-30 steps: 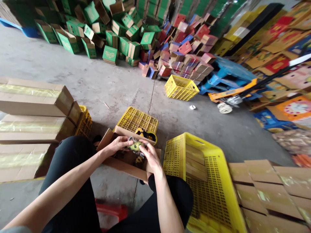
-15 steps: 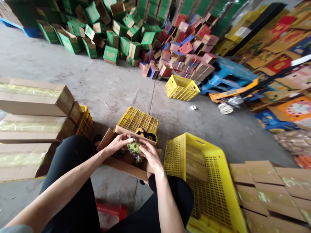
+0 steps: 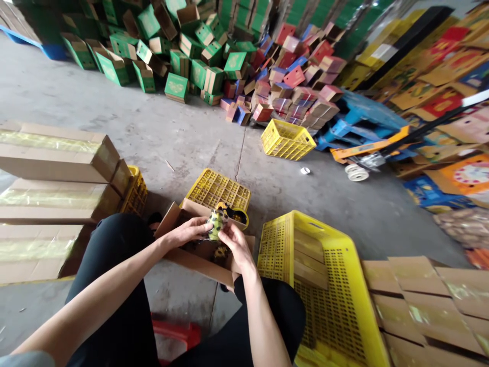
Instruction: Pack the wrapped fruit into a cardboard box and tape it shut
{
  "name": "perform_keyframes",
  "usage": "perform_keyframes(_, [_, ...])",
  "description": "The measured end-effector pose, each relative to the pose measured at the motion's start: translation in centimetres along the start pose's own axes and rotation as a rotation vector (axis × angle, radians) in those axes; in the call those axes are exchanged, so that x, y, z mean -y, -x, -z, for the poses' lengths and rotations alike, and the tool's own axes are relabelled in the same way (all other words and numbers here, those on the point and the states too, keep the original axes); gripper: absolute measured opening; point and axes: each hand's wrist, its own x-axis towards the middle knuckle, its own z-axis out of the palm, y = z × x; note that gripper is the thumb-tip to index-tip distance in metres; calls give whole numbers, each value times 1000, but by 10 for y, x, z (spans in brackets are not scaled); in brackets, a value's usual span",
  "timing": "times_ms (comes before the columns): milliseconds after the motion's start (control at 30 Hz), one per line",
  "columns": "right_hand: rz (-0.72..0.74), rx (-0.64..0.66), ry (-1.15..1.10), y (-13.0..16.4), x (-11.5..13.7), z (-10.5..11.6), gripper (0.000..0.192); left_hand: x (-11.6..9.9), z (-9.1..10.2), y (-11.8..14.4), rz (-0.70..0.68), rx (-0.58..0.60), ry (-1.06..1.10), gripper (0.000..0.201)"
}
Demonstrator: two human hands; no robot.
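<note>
Warehouse floor (image 3: 183, 137), cartons heaped behind. Small wrapped green-yellow item (image 3: 216, 223) pinched by left hand (image 3: 187, 232) and right hand (image 3: 237, 245) over open carton (image 3: 198, 255); slippery wrap risks drop.

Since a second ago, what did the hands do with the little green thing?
Both hands, left hand and right hand, lifted the small green item slightly up and away from the body, turning it more upright; both still grip it. The open cardboard box and big yellow crate stayed put.
</note>
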Motion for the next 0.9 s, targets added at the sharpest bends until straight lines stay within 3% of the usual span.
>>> perform_keyframes(133, [10,-50,76,-1,4,0,47,-1,1,0,14,-25,-12,63])
perform_keyframes(300, [10,-129,19,1,11,2,55,-3,-2,3,61,-64,40,63])
perform_keyframes(433, [-20,-84,38,2,11,2,50,-2,-4,3,110,-7,46,62])
perform_keyframes(667, [-12,-138,11,4,10,10,45,-1,6,-3,66,-183,101,60])
perform_keyframes(900, [-19,-154,18,6,12,15,35,-1,11,-1,13,-165,76,49])
